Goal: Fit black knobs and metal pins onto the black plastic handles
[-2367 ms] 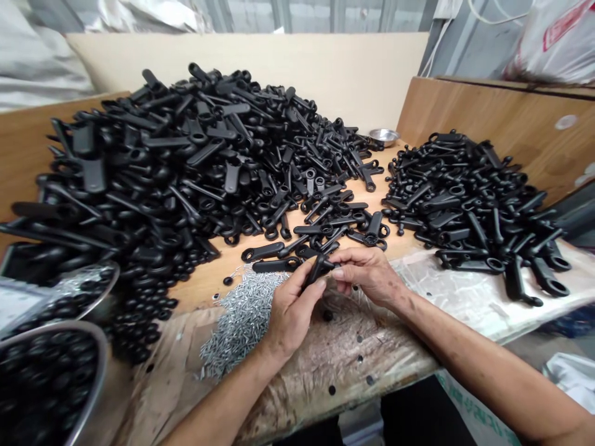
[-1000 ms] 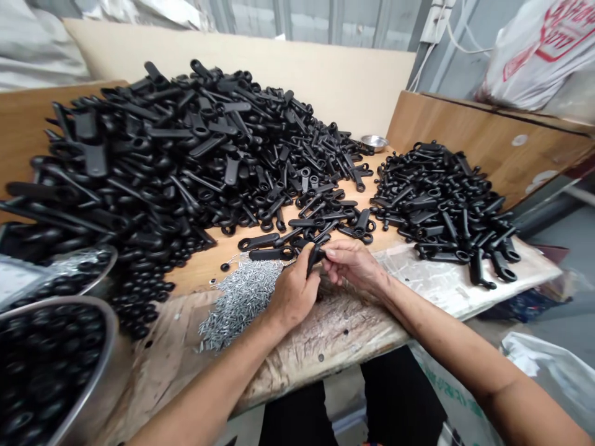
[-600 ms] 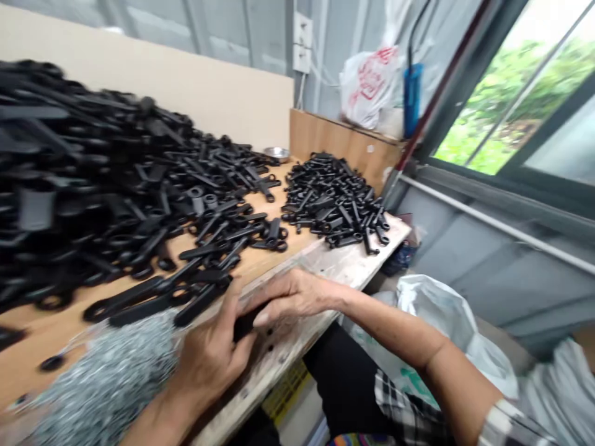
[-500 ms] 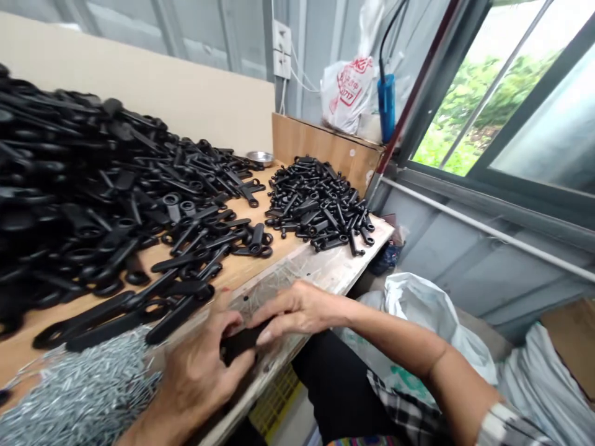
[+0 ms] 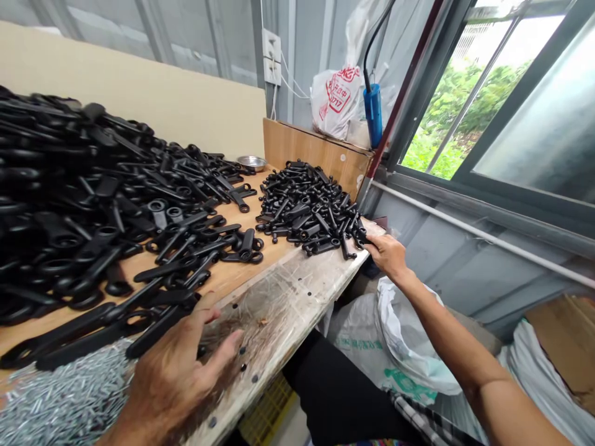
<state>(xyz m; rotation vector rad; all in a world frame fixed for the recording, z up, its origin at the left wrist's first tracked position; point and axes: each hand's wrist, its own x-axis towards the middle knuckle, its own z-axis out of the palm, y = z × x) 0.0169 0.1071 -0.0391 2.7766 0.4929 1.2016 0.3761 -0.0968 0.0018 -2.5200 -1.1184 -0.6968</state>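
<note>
My right hand (image 5: pixel 388 254) reaches out to the near right edge of a small heap of black plastic parts (image 5: pixel 307 207). Its fingers are curled on one black part (image 5: pixel 361 238) where the heap ends. My left hand (image 5: pixel 181 365) hovers over the near table edge with its fingers spread and nothing in it, right beside long black handle parts (image 5: pixel 153 322). A big heap of the same black parts (image 5: pixel 93 186) fills the left of the wooden table (image 5: pixel 288 297). Small silver pins (image 5: pixel 60 402) lie in a pile at the bottom left.
A small steel bowl (image 5: pixel 251 163) sits at the back between the heaps. A wooden board (image 5: pixel 311 148) stands behind the small heap, with a white plastic bag (image 5: pixel 334 99) and a blue object (image 5: pixel 372 108) on it. A window (image 5: pixel 465 93) is at right, and white sacks (image 5: pixel 409 334) lie below.
Both hands held one black part together at the table edge. The right hand has since swung out to the right heap with it, the left hand has opened, and the view has turned right.
</note>
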